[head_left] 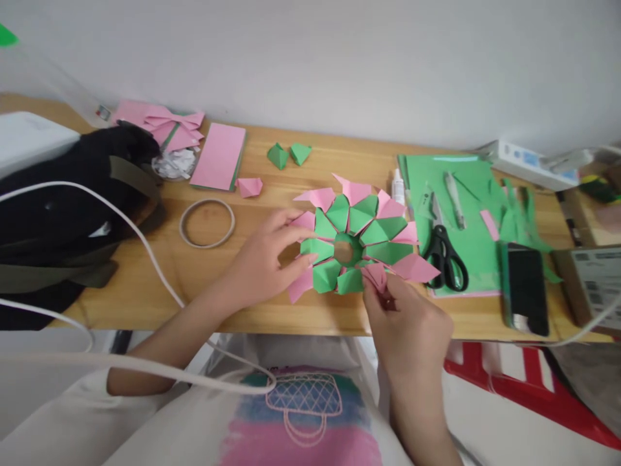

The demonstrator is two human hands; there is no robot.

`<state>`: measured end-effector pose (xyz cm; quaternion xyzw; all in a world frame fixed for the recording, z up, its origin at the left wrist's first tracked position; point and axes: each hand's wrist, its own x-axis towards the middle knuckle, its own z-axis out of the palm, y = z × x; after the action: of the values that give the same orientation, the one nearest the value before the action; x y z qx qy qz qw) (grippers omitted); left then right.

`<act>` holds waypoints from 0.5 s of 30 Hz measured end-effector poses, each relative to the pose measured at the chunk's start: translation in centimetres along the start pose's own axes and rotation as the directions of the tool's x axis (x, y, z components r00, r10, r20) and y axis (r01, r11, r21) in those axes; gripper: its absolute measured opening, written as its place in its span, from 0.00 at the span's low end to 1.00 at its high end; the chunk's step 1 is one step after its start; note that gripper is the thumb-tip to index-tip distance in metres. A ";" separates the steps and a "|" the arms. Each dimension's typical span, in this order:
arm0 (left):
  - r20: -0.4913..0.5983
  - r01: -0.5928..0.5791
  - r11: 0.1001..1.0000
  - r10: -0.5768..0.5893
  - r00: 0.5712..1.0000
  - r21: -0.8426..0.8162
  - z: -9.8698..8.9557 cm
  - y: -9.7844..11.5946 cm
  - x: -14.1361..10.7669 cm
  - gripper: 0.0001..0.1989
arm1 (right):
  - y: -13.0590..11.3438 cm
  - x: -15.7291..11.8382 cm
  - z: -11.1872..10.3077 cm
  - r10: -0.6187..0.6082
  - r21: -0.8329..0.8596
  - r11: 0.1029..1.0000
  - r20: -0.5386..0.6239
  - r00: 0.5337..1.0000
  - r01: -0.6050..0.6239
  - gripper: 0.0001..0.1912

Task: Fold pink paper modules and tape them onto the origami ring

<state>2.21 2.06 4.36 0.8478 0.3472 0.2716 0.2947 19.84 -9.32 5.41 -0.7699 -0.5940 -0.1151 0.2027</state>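
A ring-shaped origami flower [385,230] of green inner folds and pink outer points sits above the wooden table, round a hole in its middle. My left hand [264,265] grips its left side, thumb and fingers closed about a green and pink petal. At the lower right of the ring, my right hand [405,320] pinches a folded pink paper piece [375,277] between thumb and fingers, against the neighbouring green fold. Whether that piece is joined to the ring I cannot tell. Two green folded pieces [278,156] and a pink folded piece [249,187] lie behind.
Black-handled scissors [440,249], a cutter [455,200] and paper scraps lie on green sheets [417,171] at right, near a glue bottle [398,188] and a phone [526,288]. A tape roll [207,223], pink sheets [219,156] and a black bag [72,213] are at left.
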 end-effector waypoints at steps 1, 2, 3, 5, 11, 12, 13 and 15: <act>0.004 0.007 1.000 -0.007 1.000 -0.007 0.0 0.1 0.0 0.10 | 0.0 0.0 0.2 0.014 0.030 0.999 -0.002 1.000 -0.014 0.18; 0.011 0.018 1.000 -0.018 1.000 -0.011 -0.1 0.2 0.0 0.10 | 0.1 0.1 0.5 0.029 0.064 0.998 -0.008 1.000 -0.029 0.17; 0.019 0.031 0.999 -0.031 0.999 -0.010 -0.1 0.2 0.0 0.09 | 0.2 0.0 0.9 0.049 0.100 0.994 -0.015 0.999 -0.047 0.16; 0.015 0.043 0.999 -0.043 0.999 0.001 0.0 0.2 -0.1 0.09 | 0.5 -0.1 2.1 0.091 0.189 0.979 -0.043 0.995 -0.081 0.14; -0.027 0.060 0.998 -0.059 0.998 0.035 0.0 -0.3 -0.5 0.14 | 1.9 0.2 5.3 0.023 0.303 0.953 -0.173 0.985 0.031 0.12; -0.025 0.046 0.998 -0.045 0.999 0.046 -0.2 -0.2 -0.5 0.18 | 2.0 0.6 5.4 0.011 0.305 0.952 -0.162 0.987 0.039 0.12; -0.017 0.020 0.997 -0.018 1.000 0.073 -0.5 -0.1 -0.6 0.22 | 2.2 1.1 5.3 0.001 0.306 0.951 -0.150 0.989 0.045 0.13; 0.022 -0.065 0.984 0.062 0.998 0.168 -1.0 0.4 -0.8 0.31 | 2.4 2.3 4.9 -0.020 0.310 0.949 -0.112 0.993 0.054 0.15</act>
<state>1.20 1.51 5.07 0.8827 0.3391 0.2433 0.2159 22.45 -5.63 1.58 -0.7096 -0.6072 -0.0648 0.3515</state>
